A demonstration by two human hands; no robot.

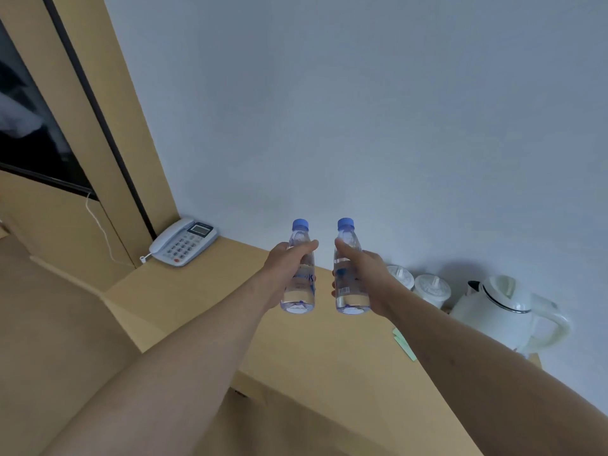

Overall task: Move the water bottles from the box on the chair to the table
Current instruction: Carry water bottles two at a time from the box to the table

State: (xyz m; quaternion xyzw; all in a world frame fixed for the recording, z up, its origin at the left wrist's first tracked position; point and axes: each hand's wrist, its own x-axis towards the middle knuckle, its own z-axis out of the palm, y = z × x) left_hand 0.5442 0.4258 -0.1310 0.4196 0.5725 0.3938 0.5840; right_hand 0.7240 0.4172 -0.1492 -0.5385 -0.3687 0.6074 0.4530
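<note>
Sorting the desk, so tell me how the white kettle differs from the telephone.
The kettle stands tall at the table's right end; the telephone lies low at its left end. The kettle has a looped handle, the telephone a keypad and screen. Both are pale and sit near the wall.

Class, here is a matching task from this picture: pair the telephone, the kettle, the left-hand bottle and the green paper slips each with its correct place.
Things:
1. telephone
2. kettle
3. left-hand bottle
4. green paper slips

Places:
A. gripped above the table, upright
B. far left corner of the table, by the wooden panel
C. right end of the table, beside two lidded cups
D. flat on the table, partly under the right forearm

Pairs: 1-B, 2-C, 3-A, 4-D
</note>
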